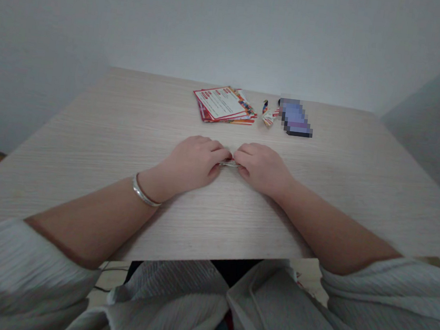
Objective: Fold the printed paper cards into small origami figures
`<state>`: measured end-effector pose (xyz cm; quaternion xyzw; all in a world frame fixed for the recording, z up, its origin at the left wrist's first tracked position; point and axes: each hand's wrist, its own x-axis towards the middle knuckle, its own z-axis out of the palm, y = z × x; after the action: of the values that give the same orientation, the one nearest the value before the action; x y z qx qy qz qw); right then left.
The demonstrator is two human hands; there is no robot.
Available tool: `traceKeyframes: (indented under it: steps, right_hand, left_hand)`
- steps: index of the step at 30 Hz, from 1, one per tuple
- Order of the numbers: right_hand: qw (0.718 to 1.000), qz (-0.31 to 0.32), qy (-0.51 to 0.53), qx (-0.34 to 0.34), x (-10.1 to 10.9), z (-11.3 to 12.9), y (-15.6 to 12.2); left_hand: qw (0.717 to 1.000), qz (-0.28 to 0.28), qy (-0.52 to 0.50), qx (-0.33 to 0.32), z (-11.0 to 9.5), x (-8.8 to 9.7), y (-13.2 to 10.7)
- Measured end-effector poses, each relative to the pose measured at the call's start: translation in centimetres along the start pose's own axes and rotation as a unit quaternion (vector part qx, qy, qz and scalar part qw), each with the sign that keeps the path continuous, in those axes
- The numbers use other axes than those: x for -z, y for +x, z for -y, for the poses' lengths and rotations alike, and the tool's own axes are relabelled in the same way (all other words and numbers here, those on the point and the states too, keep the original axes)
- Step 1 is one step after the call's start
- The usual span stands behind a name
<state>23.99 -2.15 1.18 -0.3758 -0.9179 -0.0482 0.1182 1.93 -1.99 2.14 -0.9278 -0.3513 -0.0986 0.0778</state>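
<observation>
Apparently creasing or shaping a thin pale strip (228, 163), perhaps folded paper, at the middle of the bench (213, 222). Clamping one side with the left hand (193, 163) and the other with the right hand (264, 169), curling both sets of fingers closed and spacing them only slightly apart; hiding most of the strip. Probably calling next for a firm, even pinch and matched pressure from both sides. Leaving a stack of printed sheets (222, 104), a small folded paper figure (267, 118) and a blurred phone (297, 118) untouched toward the back.
</observation>
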Motion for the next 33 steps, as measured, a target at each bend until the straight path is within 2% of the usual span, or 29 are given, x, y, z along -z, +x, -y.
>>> traceKeyframes:
  steps: [6, 17, 33]
  right_hand:
    - [0.998, 0.044, -0.047, 0.009, 1.0, 0.0, -0.1]
    - [0.995, 0.098, -0.031, 0.017, 1.9, -0.2, -0.1]
    - [0.999, 0.052, 0.007, 0.001, 1.3, 0.7, -0.3]
  left_hand:
    - [0.999, 0.015, -0.006, -0.032, -0.3, 0.9, -0.1]
    - [0.998, 0.026, -0.031, -0.038, 0.1, -0.4, 0.1]
    - [0.997, 0.011, -0.081, -0.009, 0.2, -0.4, 0.2]
